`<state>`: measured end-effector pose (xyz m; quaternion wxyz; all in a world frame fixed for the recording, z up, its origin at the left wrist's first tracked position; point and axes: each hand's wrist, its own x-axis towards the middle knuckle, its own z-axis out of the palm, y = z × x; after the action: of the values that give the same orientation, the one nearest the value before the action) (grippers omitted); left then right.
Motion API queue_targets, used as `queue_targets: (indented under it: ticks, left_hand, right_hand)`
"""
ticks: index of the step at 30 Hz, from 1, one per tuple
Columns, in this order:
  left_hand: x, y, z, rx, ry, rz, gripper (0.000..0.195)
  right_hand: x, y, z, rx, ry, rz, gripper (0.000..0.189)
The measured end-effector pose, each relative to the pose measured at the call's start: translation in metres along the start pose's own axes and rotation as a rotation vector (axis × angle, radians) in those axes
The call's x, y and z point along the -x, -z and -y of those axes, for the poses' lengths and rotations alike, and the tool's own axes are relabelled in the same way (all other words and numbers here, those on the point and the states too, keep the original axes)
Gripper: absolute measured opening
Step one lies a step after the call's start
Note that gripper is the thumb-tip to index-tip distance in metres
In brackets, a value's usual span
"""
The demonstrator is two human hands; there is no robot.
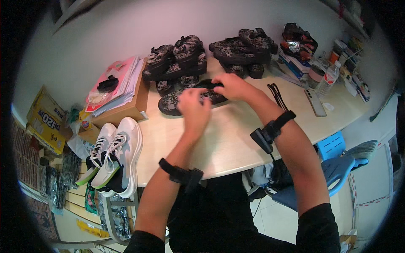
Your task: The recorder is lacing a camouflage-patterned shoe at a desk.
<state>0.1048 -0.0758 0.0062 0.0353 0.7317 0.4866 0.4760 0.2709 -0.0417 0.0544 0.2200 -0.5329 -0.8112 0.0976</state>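
A dark camouflage-print shoe with a black sole lies sideways on the light wood table, its toe to the left. My left hand is over the middle of this shoe, slightly blurred, with its fingers bent; whether it grips the upper cannot be made out. At the shoe's heel end, the fingers of my right hand pinch a black part by the opening. My hands hide much of the upper. Black straps with small devices circle both wrists.
Behind are piles of camouflage shoes and another stack. White-and-grey sneakers stand at the table's left edge, near a cardboard box under papers. To the right are a phone, a plastic bottle and a black cord.
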Motion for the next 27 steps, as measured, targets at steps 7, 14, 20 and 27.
queue_targets:
  ticks: [7, 14, 20, 27]
  left_hand:
    - [0.003, 0.044, 0.086, -0.016, 0.331, -0.049, 0.037]
    - [-0.005, 0.029, 0.110, 0.129, 0.373, -0.063, 0.026]
    - [-0.012, 0.022, 0.071, -0.001, 0.345, 0.126, 0.024]
    - [-0.021, 0.022, 0.094, 0.425, 0.463, 0.236, 0.030]
  right_hand:
    - [0.006, -0.024, -0.016, 0.445, -0.027, -0.236, 0.037]
    - [0.031, 0.026, 0.009, 0.143, 0.025, 0.309, 0.049]
    - [0.065, 0.010, 0.017, 0.078, 0.026, 0.336, 0.045]
    - [0.060, 0.013, 0.014, 0.021, 0.149, 0.285, 0.039]
